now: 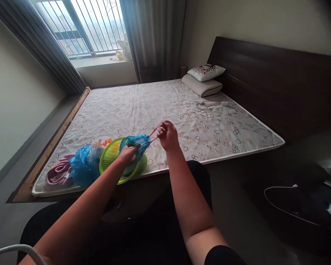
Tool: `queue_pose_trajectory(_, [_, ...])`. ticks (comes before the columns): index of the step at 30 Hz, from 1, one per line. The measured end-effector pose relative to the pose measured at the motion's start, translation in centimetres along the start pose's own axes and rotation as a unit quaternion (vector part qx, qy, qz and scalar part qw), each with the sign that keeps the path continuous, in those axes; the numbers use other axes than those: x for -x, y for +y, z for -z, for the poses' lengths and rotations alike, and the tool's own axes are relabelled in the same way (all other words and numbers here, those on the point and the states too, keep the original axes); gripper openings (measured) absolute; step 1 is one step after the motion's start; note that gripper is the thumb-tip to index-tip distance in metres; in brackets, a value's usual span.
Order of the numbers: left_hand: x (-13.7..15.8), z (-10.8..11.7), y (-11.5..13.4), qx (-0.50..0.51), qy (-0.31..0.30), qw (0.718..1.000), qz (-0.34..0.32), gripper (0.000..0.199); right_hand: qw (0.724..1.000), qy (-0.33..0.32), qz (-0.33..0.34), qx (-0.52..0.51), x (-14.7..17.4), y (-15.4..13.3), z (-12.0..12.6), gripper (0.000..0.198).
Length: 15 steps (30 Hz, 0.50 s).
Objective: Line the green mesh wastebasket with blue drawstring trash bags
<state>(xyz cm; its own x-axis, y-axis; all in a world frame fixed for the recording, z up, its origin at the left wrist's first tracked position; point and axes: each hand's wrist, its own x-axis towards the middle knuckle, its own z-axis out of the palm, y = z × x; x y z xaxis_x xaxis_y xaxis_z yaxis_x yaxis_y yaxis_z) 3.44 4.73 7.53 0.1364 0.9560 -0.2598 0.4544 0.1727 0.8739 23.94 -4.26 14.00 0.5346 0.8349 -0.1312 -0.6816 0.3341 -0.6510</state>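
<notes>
A crumpled blue plastic bag (141,140) is held over a green basket (106,159) at the near edge of the mattress. My left hand (129,152) is closed around the gathered bag. From the bag's right end a red drawstring (154,131) runs to my right hand (167,134), whose fingers pinch it; the string is pulled taut in a loop. The basket sits tilted, partly hidden behind the bag and my left hand. What lies inside the bag cannot be made out.
Left of the basket lie another blue plastic bag (85,165), a clear-and-orange bag (105,142) and a folded pink cloth (59,171). Two pillows (205,79) rest by the dark headboard (264,81). A white cable (278,189) trails at the right.
</notes>
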Motion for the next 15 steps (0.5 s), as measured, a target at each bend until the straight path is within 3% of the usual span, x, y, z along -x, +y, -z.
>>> queue_pose_trajectory(5, [0.1, 4.2, 2.8, -0.113, -0.067, 0.991, -0.021, 0.052, 0.994, -0.065, 0.006, 0.087, 0.7, 0.0, -1.5, 0.030])
queue_pose_trajectory(8, [0.0, 8.4, 5.0, -0.058, -0.110, 0.992, -0.026, 0.055, 0.992, -0.082, 0.021, 0.093, 0.1, -0.4, -2.0, 0.034])
queue_pose_trajectory(13, [-0.7, 14.6, 7.4, 0.043, 0.002, 0.996, -0.072, 0.046, 0.998, -0.011, 0.055, -0.009, -2.0, -1.6, -1.8, 0.035])
queue_pose_trajectory(15, [-0.9, 16.3, 7.3, 0.045, -0.003, 0.998, -0.043, 0.044, 0.997, 0.023, 0.073, -0.026, -2.6, -1.8, -1.3, 0.038])
